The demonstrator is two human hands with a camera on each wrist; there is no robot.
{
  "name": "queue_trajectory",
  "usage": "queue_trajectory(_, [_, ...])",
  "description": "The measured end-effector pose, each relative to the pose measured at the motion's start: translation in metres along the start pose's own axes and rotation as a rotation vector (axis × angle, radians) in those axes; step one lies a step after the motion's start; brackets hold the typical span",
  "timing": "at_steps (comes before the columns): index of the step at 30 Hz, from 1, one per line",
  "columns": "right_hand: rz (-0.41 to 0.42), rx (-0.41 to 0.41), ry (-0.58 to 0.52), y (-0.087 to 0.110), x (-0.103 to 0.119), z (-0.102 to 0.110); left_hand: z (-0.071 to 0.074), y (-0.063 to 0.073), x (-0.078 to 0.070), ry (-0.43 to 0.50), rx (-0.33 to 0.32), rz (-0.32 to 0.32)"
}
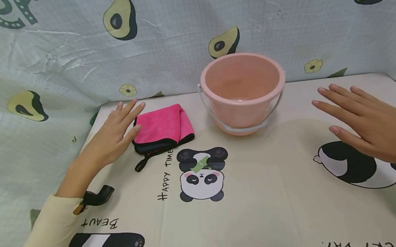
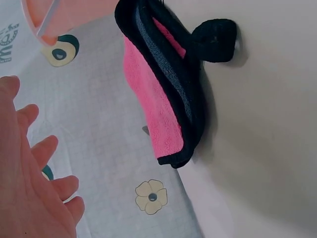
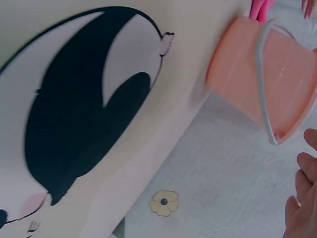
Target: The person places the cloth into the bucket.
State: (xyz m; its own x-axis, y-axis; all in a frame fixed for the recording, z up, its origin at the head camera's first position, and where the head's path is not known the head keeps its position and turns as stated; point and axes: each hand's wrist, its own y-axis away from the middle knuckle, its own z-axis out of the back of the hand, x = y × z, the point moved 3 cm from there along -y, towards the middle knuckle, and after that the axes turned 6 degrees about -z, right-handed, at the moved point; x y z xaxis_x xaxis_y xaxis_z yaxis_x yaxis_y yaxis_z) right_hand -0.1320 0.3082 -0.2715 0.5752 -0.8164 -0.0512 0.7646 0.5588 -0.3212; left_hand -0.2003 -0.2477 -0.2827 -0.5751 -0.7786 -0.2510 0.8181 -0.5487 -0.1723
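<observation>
A folded pink cloth (image 1: 161, 124) with black edging and a black hanging loop lies at the left of the table. My left hand (image 1: 117, 132) hovers beside its left edge, fingers extended, holding nothing. In the left wrist view the cloth (image 2: 153, 99) shows a dark grey underside between its folds. At the back, right of the cloth, stands a pink bucket (image 1: 242, 88), upright, its white handle (image 1: 244, 128) hanging down in front. My right hand (image 1: 367, 120) is held over the table's right side, fingers straight and spread, apart from the bucket.
The table (image 1: 262, 212) has a pale cover printed with pandas and lettering. A hanging sheet (image 1: 172, 35) with avocados and flowers closes off the back and left side, right behind the bucket. Black wrist straps (image 1: 100, 195) show at both wrists.
</observation>
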Motion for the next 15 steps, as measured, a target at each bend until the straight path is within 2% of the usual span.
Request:
queue_trajectory(5, [-0.054, 0.009, -0.122, -0.014, 0.001, 0.002, -0.002, -0.004, 0.001, 0.018, 0.011, -0.004])
queue_trajectory(10, [-0.166, 0.066, -0.156, -0.026, 0.002, 0.008, -0.007, -0.008, 0.005, 0.030, 0.021, 0.005])
queue_trajectory(13, [-0.206, 0.055, -0.186, -0.034, 0.003, 0.014, -0.011, -0.012, 0.008, 0.033, 0.018, 0.015])
queue_trajectory(15, [-0.215, 0.015, -0.218, -0.040, 0.004, 0.017, -0.015, -0.014, 0.011, 0.044, 0.016, 0.021])
